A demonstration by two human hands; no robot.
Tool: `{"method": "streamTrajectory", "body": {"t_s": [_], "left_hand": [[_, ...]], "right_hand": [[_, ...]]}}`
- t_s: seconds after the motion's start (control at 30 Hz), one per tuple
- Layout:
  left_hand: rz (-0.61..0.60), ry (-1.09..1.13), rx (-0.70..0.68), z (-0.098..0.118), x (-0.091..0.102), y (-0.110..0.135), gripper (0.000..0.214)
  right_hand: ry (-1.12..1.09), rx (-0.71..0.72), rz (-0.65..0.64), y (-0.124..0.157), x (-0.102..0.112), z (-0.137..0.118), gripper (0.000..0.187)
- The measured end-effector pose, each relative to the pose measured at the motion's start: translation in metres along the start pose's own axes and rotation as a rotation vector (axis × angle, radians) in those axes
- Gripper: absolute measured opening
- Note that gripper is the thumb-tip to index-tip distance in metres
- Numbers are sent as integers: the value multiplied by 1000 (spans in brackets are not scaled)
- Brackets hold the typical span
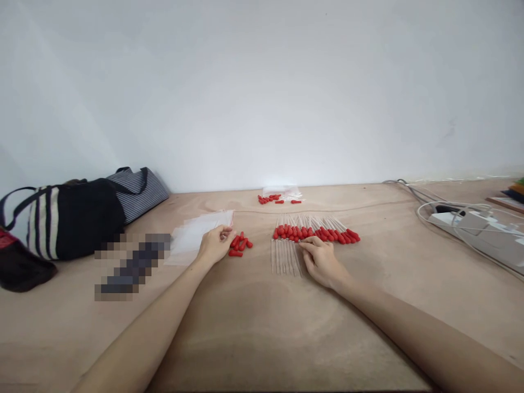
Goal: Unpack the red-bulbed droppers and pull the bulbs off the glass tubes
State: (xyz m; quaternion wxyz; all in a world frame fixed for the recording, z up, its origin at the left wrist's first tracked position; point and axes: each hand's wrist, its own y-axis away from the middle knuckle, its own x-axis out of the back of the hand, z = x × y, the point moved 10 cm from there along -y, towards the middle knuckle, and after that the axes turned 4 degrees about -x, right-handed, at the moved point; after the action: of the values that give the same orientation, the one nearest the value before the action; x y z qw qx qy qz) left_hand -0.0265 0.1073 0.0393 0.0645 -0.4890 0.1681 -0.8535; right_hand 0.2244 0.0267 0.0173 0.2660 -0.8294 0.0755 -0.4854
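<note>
My left hand (215, 244) rests on the wooden table (262, 327) with its fingers curled, right beside a small heap of loose red rubber caps (239, 244); whether it holds one I cannot make out. My right hand (320, 257) lies with its fingers on a row of clear glass droppers with red caps (317, 233). Just left of that hand lie several bare glass tubes (284, 256) without caps. A stack of clear plastic bags (196, 234) lies under and behind my left hand.
Farther back sit more red caps (272, 198) beside a clear bag (286, 191). Striped and black bags (77, 213) stand at the left by the wall. A white power strip with cables (470, 221) lies at the right. A blurred dark object (133, 265) lies near my left forearm.
</note>
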Motion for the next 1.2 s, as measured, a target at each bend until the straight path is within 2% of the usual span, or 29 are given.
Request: {"method": "streamTrajectory", "body": {"t_s": [0.17, 0.23, 0.3, 0.37, 0.5, 0.67, 0.8, 0.93, 1.07, 1.13, 1.2], "left_hand": [[107, -59, -82, 5, 13, -1, 23], [185, -99, -190, 20, 19, 3, 21], [207, -120, -308, 42, 17, 7, 20], [123, -149, -356, 61, 2, 8, 18], [-111, -219, -256, 84, -39, -2, 16], [-226, -207, -141, 97, -70, -20, 14], [-250, -224, -59, 94, -80, -27, 19], [-195, -221, -16, 90, -72, -32, 25], [-94, -198, -24, 83, -44, -25, 26], [0, -185, -107, 86, -25, -11, 18], [120, -147, -321, 102, -6, 12, 11]], "right_hand": [[-2, -30, -68, 4, -2, -5, 28], [-1, -52, -80, 6, -2, -6, 27], [-3, -62, -79, 8, -2, -8, 27], [-4, -56, -82, 10, -4, -11, 28], [5, -37, -77, 11, -8, -13, 31], [-52, -7, -56, 10, -10, -13, 35], [-138, -3, -65, 6, -6, -10, 36], [-155, 1, -8, 2, 5, -6, 33], [-65, 28, 119, 0, 22, -4, 30], [26, 78, 204, 1, 31, -9, 31], [136, 149, 291, 2, 39, -17, 34]]}}
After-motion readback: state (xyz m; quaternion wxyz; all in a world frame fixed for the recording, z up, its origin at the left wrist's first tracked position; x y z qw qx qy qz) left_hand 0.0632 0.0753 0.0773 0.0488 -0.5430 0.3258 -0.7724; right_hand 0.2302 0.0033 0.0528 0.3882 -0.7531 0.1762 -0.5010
